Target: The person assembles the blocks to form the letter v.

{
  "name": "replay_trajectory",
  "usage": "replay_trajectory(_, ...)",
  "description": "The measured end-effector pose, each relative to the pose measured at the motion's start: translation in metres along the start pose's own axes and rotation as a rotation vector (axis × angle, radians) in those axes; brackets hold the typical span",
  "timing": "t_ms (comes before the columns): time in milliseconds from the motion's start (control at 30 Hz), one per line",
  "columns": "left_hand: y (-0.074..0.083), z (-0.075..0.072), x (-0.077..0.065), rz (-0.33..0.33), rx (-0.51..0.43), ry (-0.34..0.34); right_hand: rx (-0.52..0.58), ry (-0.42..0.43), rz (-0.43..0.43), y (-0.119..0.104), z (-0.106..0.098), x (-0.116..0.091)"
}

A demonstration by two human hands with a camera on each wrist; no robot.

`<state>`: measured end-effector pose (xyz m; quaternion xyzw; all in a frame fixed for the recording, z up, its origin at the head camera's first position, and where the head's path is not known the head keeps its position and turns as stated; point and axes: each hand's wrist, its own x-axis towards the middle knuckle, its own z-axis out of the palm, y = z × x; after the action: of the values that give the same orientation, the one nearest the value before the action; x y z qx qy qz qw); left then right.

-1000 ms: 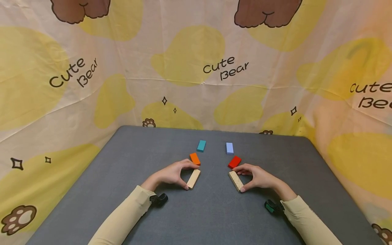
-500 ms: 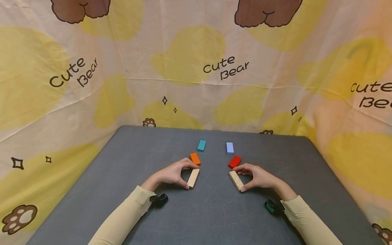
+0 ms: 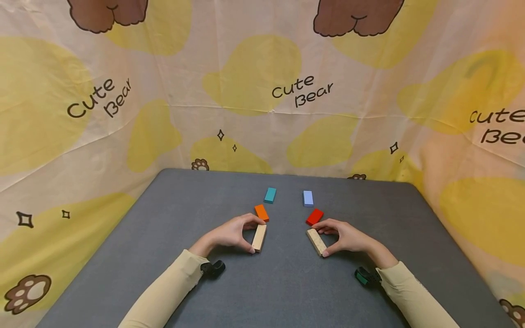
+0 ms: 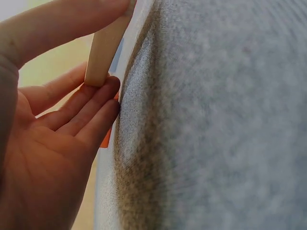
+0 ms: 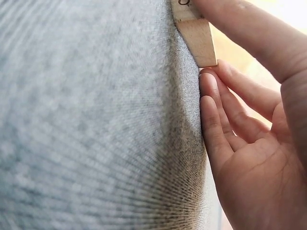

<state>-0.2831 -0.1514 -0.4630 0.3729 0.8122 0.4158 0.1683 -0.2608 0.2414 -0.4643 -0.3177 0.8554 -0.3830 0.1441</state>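
My left hand (image 3: 234,231) pinches a plain wooden block (image 3: 259,238) end to end, thumb at the near end and fingers at the far end. In the left wrist view the wooden block (image 4: 101,55) tilts between thumb and fingertips, close over the table. To the right, my right hand (image 3: 346,237) holds a second wooden block (image 3: 316,242) the same way; it lies slanted, its far end pointing left. A dark mark shows on this wooden block (image 5: 195,40) in the right wrist view, partly behind the thumb.
Just beyond the left hand is an orange block (image 3: 261,212), and beyond the right hand a red block (image 3: 314,217). Farther back lie a teal block (image 3: 270,195) and a light blue block (image 3: 307,198). A printed curtain (image 3: 254,82) surrounds the grey table (image 3: 287,291).
The left wooden block has turned slightly, its far end swinging left, so it points more straight ahead. The right hand and its block stay in place.
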Motion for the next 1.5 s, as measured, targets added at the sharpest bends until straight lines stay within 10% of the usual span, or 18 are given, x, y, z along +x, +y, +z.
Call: replay_trajectory(1500,0.048,0.012,-0.002,-0.027,-0.027,0.102,-0.004,0.000,-0.021,0.002,0.000,0.000)
